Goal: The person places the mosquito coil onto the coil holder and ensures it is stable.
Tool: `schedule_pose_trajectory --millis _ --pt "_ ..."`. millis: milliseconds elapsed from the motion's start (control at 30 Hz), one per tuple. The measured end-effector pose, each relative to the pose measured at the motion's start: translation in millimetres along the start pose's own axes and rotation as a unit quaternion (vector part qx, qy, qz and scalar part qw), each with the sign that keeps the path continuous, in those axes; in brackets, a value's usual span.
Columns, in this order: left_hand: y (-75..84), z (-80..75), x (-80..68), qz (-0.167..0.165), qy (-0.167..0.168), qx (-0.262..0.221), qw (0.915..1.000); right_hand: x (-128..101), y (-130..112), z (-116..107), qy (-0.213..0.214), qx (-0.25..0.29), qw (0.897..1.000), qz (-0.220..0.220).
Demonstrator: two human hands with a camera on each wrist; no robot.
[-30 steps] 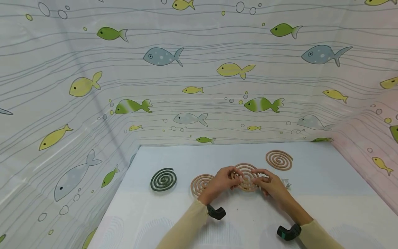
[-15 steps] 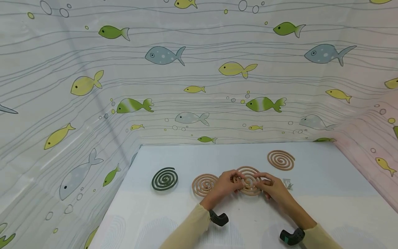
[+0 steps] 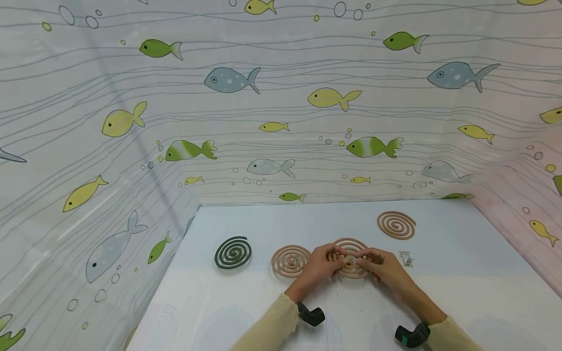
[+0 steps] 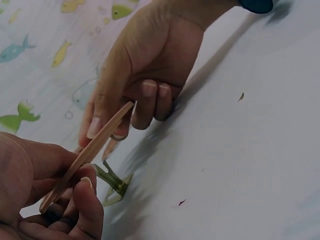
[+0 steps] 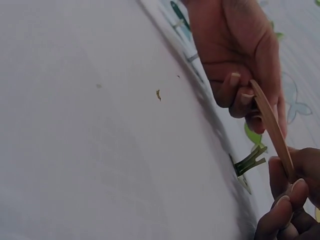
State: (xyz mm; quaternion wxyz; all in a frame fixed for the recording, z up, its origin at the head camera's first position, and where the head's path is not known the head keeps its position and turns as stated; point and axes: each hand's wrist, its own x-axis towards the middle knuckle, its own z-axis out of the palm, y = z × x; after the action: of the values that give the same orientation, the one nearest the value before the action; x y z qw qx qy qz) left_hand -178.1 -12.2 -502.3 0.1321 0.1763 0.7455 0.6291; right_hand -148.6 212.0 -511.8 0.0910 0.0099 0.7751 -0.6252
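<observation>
A brown mosquito coil [image 3: 350, 240] is held between both hands. My left hand [image 3: 321, 265] pinches its left side and my right hand [image 3: 384, 268] pinches its right side. In the left wrist view the coil [image 4: 97, 145] is edge-on and tilted, thumbs and fingertips on its rim. Just below it a small metal coil stand [image 4: 114, 181] stands on the table, its prong pointing up toward the coil. The right wrist view shows the same stand [image 5: 250, 161] beneath the coil [image 5: 272, 127]. Fingers hide parts of the coil.
Left of the hands lies another brown coil [image 3: 285, 253] with a stand piece at its centre. A dark green coil [image 3: 232, 252] is farther left. A third brown coil [image 3: 396, 225] lies back right on the white table [image 3: 452, 243], with a flat metal stand [image 3: 406, 259] below it.
Both hands have lowered the brown coil slightly, bringing it a little nearer the front of the table. The fingers have drawn in toward its middle. The other coils stay put.
</observation>
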Motion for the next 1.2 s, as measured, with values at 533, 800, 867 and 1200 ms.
schedule_pose_trajectory --millis 533,800,867,1200 --pt "-6.0 6.4 0.2 -0.012 0.008 -0.006 0.9999 1.7 1.4 0.3 0.007 -0.027 1.0 -0.014" --pt "-7.3 8.1 0.4 -0.011 0.019 -0.012 0.9997 2.7 -1.4 -0.7 0.003 -0.028 0.999 -0.02" --pt "-7.2 7.9 0.8 -0.008 0.02 -0.011 0.9997 2.9 -2.4 -0.8 0.004 -0.025 0.999 -0.024" --pt "-8.5 8.0 2.5 0.005 0.023 0.012 0.9997 7.2 0.5 0.7 0.018 -0.044 0.999 -0.018"
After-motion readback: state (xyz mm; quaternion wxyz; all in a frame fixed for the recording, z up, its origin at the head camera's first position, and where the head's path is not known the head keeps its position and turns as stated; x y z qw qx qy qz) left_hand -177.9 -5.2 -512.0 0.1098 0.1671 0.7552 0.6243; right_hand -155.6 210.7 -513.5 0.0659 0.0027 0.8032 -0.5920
